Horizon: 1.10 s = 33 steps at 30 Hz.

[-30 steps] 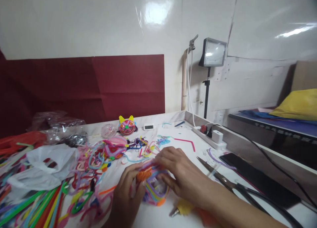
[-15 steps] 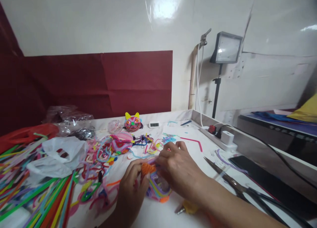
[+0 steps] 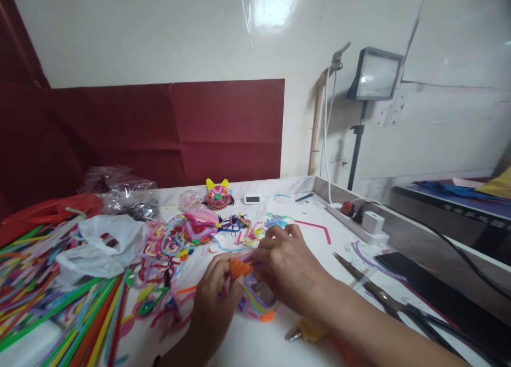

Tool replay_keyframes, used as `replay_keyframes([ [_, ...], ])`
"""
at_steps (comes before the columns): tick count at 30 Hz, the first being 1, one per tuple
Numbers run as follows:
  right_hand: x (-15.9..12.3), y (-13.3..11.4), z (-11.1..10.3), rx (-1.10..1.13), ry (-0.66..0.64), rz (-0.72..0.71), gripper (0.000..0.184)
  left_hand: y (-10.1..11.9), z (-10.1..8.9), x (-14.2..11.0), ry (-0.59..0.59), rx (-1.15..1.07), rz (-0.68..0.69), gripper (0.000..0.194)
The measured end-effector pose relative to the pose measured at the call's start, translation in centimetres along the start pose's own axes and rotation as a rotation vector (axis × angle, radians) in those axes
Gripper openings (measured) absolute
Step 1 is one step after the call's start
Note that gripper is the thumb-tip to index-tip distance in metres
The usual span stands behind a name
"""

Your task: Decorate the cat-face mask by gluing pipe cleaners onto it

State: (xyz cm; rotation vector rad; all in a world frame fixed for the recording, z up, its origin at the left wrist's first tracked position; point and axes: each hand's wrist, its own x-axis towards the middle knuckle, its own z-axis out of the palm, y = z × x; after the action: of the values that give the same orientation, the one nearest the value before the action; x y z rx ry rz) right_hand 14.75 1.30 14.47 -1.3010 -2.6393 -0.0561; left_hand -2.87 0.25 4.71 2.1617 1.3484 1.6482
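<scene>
Between my hands is a rounded pipe-cleaner craft piece with purple, yellow and pink bands and an orange patch on its lower edge. My left hand pinches an orange coiled part at its upper left, thumb below and fingers behind. My right hand is curled over the upper right of the same piece; its fingertips are hidden behind the knuckles. Below my right forearm lies a yellow-handled tool with a metal tip, partly covered.
Colourful pipe cleaners and a white plastic bag crowd the left. A finished cat-faced craft and a small digital timer stand at the back. Scissors, a black phone and a power strip lie right.
The whole view has shifted slightly, so the scene sits a little further right. Both hands keep nearly the same grip on the craft piece.
</scene>
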Motion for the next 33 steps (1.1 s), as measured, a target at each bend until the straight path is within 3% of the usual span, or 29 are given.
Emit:
replay_keyframes([
  [9, 0.0, 0.0, -0.1, -0.01, 0.004, -0.002, 0.015, 0.0, 0.0, -0.1, 0.04, -0.005, 0.016, 0.012],
  [21, 0.0, -0.1, -0.3, -0.031, -0.022, -0.025, 0.018, -1.0, 0.3, -0.8, -0.051, -0.147, -0.014, 0.028],
  [27, 0.0, -0.1, -0.5, -0.031, -0.036, -0.043, 0.021, -1.3, 0.9, -1.1, -0.033, -0.318, -0.115, 0.044],
  [33, 0.1, 0.1, -0.3, -0.019, -0.013, -0.063, 0.018, -1.2, 0.8, -1.1, -0.12, -0.472, -0.212, 0.059],
])
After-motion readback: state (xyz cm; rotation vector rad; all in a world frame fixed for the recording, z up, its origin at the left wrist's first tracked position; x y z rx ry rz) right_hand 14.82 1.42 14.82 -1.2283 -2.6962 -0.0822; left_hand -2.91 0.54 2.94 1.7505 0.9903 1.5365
